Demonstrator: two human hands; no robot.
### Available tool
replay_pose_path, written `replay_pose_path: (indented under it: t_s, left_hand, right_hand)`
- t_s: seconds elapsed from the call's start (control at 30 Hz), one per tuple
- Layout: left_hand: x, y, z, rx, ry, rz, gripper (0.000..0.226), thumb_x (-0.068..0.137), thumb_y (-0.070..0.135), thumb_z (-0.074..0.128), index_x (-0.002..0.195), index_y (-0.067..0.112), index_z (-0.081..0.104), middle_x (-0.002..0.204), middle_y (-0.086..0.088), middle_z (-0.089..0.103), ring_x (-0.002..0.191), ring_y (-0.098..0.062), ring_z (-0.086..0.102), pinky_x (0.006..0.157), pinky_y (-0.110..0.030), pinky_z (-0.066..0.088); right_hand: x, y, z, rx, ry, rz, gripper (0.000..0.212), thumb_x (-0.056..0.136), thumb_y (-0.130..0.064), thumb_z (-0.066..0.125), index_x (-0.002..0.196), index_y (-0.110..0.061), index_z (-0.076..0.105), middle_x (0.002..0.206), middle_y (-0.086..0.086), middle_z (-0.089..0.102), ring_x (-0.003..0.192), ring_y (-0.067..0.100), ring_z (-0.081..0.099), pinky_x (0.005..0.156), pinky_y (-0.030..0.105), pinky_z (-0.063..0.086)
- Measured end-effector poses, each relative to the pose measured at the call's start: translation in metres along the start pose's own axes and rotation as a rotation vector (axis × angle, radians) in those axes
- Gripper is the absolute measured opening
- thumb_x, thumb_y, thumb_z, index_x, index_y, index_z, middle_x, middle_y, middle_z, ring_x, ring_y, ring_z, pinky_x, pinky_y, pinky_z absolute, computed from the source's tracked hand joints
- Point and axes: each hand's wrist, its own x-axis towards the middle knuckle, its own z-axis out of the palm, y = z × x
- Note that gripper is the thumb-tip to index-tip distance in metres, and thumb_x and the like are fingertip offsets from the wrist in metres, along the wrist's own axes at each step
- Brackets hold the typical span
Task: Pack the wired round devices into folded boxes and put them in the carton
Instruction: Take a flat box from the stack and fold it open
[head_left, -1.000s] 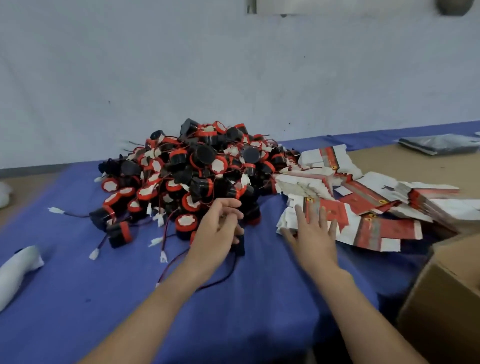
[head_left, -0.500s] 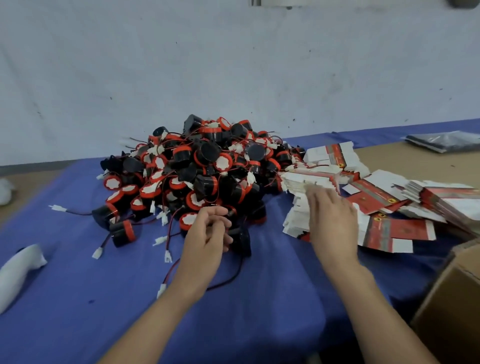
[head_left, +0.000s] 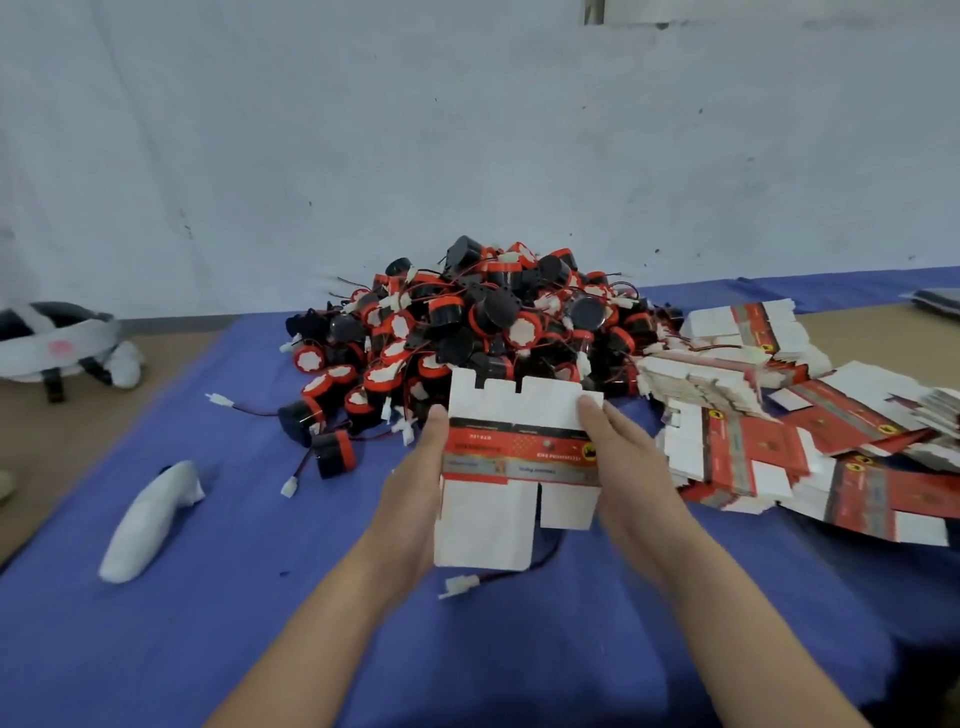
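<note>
A flat, unfolded white box with a red and grey band (head_left: 519, 457) is held up between both hands in front of me. My left hand (head_left: 415, 488) grips its left edge and my right hand (head_left: 623, 467) grips its right edge. A red and black wire with a white plug (head_left: 460, 586) hangs out from under the box; the device it belongs to is hidden behind the box. Beyond lies a big pile of black and red round devices (head_left: 478, 322) with tangled wires. A spread of flat boxes (head_left: 769, 431) lies to the right.
A blue cloth (head_left: 260, 597) covers the table. A white padded object (head_left: 150, 519) lies on it at the left. A white and black headset-like item (head_left: 57, 338) sits at the far left. Two loose devices (head_left: 322, 436) lie by the pile. The carton is out of view.
My right hand took a flat box from the spread and brought it to the middle. My left hand left the pile and now holds the box's left edge. The view shifted left.
</note>
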Motion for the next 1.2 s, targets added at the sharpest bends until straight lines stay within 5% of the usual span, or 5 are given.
replay_pose_path:
  t_s: [0.47,0.57,0.8,1.0,1.2]
  left_hand:
    - [-0.011,-0.013,-0.005,0.098,-0.023,0.093,0.048,0.089,0.074,0.038,0.108,0.046,0.073,0.112,0.007,0.075,0.105,-0.012,0.071,0.088,-0.031,0.053]
    - [-0.014,-0.009,-0.003,0.029,-0.131,0.071,0.048,0.085,0.073,0.049,0.114,0.043,0.072,0.120,0.003,0.073,0.112,-0.017,0.069,0.086,-0.026,0.057]
    - [-0.022,-0.015,0.020,0.219,-0.263,0.297,0.077,0.081,0.069,0.065,0.147,0.050,0.031,0.151,0.030,0.039,0.140,0.007,0.035,0.106,-0.011,0.037]
    - [-0.020,-0.022,0.030,0.527,-0.070,0.384,0.098,0.068,0.089,0.054,0.151,0.053,0.016,0.159,0.032,0.000,0.143,0.017,0.010,0.111,-0.011,0.026]
    - [-0.005,-0.012,0.008,0.334,0.023,0.237,0.052,0.081,0.046,0.075,0.119,0.059,0.042,0.108,0.040,0.063,0.098,0.017,0.061,0.072,-0.004,0.049]
  right_hand:
    - [-0.008,0.025,0.029,-0.367,0.236,-0.230,0.048,0.096,-0.041,0.063,0.140,-0.034,0.046,0.124,-0.012,0.050,0.103,-0.010,0.055,0.076,0.012,0.050]
    - [-0.010,0.023,0.034,-0.271,0.143,-0.181,0.061,0.094,-0.047,0.065,0.147,-0.031,0.041,0.135,-0.001,0.056,0.116,0.012,0.061,0.094,0.038,0.056]
    - [-0.025,0.018,0.036,0.149,-0.240,-0.017,0.044,0.093,-0.062,0.056,0.123,-0.032,0.070,0.122,-0.015,0.071,0.118,0.004,0.064,0.110,0.039,0.047]
    - [-0.037,0.019,0.032,0.452,-0.304,0.091,0.038,0.072,-0.060,0.066,0.094,-0.034,0.083,0.105,0.001,0.079,0.096,0.017,0.076,0.069,0.026,0.061]
    - [-0.030,0.014,0.019,0.384,-0.257,0.246,0.038,0.073,-0.044,0.055,0.064,-0.019,0.081,0.076,0.010,0.077,0.061,0.021,0.074,0.049,0.028,0.058]
